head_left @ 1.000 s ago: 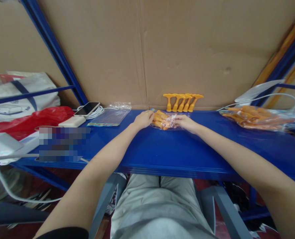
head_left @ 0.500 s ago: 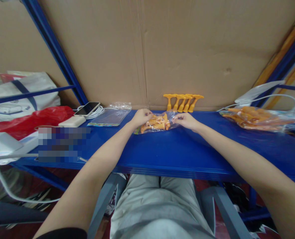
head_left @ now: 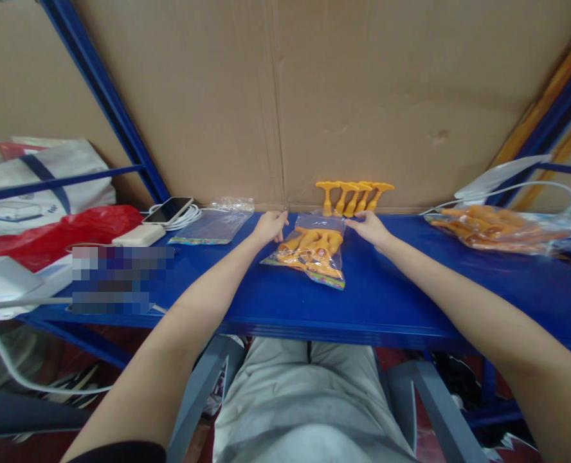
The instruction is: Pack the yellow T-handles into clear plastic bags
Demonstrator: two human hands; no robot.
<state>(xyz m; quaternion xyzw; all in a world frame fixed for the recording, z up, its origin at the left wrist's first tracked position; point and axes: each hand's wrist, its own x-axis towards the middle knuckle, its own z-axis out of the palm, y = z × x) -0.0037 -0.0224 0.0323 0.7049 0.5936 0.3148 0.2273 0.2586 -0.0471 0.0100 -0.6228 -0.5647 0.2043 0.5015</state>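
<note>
A clear plastic bag [head_left: 311,249] of orange plastic pieces lies flat on the blue table between my hands, its colourful printed edge toward me. My right hand [head_left: 371,229] pinches the bag's far right corner between thumb and fingers. Just left of the bag's far edge is my left hand [head_left: 269,227], its fingers a little apart and seemingly off the plastic. Behind the bag, several orange T-shaped pieces [head_left: 352,199] stand in a row against the cardboard.
Another filled bag [head_left: 492,230] of orange pieces lies at the right. To the left are flat clear bags [head_left: 212,223], a phone [head_left: 172,210] on a coiled white cable, a white box-shaped device [head_left: 139,235] and a red plastic bag [head_left: 68,235]. A cardboard wall [head_left: 353,96] rises behind the blue table [head_left: 386,302].
The bag was bunched up between both hands; now it lies spread out, its printed edge nearer to me. My left hand has come off it, and my right hand has shifted slightly right.
</note>
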